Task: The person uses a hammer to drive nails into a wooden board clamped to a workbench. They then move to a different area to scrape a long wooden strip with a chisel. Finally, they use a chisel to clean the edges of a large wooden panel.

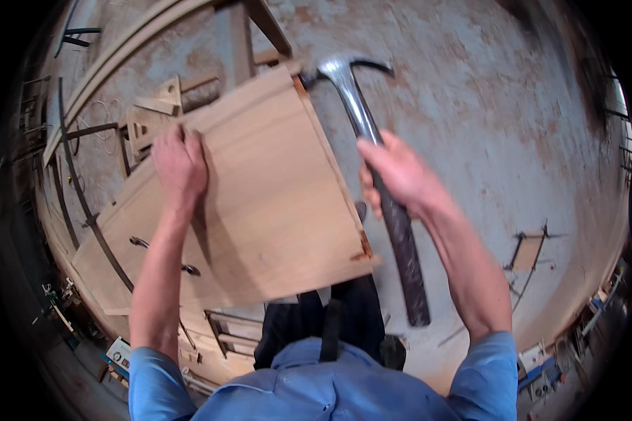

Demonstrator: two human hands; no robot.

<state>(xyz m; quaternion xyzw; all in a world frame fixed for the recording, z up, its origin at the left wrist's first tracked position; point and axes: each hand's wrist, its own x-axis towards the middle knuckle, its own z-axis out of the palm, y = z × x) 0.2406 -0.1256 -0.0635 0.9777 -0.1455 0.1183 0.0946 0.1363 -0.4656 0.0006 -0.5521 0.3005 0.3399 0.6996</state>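
Grey floor [470, 105], mottled with brown patches, spreads beneath us. Our right hand [400, 175] is clamped around one claw hammer [400, 238], fingers wrapped about its dark, scuffed grip, with the bare, shiny metal neck and head beyond the thumb. Its striking face sits at the far corner of one pale wooden panel [274, 189]; we cannot tell whether they touch. Our left hand [180, 163] lies on that broad, smooth, flat board, fingers close together and curled at its far-left edge; their tips are hidden, so we cannot tell if they grip it. Two dark, curved metal pieces [190, 269] show near our left forearm.
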